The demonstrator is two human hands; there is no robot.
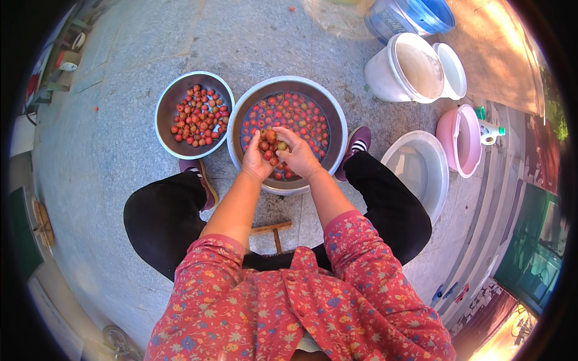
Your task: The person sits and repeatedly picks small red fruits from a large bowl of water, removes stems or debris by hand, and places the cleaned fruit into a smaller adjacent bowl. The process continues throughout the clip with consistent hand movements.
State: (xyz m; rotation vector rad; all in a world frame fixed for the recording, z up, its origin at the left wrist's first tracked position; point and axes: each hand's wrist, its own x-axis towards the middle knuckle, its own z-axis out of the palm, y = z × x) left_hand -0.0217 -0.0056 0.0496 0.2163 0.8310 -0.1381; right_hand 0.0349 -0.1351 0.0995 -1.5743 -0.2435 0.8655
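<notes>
Shirt: a red shirt with a floral print (pixel 289 313) is filling the lower middle, its sleeves ending near the elbows.
Legs: black trousers (pixel 388 210) are spreading wide on both sides, and purple shoes (pixel 359 143) with white stripes are standing beside the large basin.
Left hand: the left hand (pixel 256 161) is cupping a handful of round fruits (pixel 271 136) from the left, its fingers curling close together against them.
Right hand: the right hand (pixel 300 156) is closing on the same handful from the right, index finger and thumb standing apart with fruits between them.
Held fruits: they are sitting between the two hands, above the near half of the large basin, showing red and yellowish brown.
Large basin: a metal basin (pixel 286 86) is holding water with many red fruits (pixel 295 111) in it.
Small basin: a smaller metal bowl (pixel 180 87) is standing just beside it on the left, holding a heap of red and brownish fruits (pixel 195 117).
Right side: a whitish tub (pixel 415 162), a pink basin (pixel 448 141) and a white bottle (pixel 489 133) are standing near one another.
Farther off: two white buckets (pixel 383 72) and a blue bucket (pixel 391 24) are standing on the paved ground (pixel 120 150).
Wooden bar: a brown wooden bar (pixel 271 228) is showing between the forearms.
</notes>
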